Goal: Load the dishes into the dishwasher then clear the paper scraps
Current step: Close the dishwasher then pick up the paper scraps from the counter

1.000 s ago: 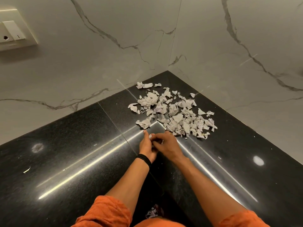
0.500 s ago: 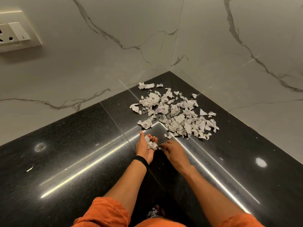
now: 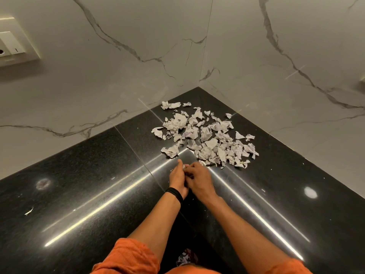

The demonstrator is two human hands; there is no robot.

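A: Dozens of torn white paper scraps (image 3: pixel 207 139) heap in the far corner of the black stone tabletop (image 3: pixel 94 175).
B: Likely featherlight, limp; scoop under the edges. The left hand (image 3: pixel 177 179) meets the right hand (image 3: pixel 200 181); either grip, cannot tell.

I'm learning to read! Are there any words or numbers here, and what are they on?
No text here can be read.
On the paper scraps: faint marks, too blurred to read.
On the wall switch: one tiny dark mark, too small to read.
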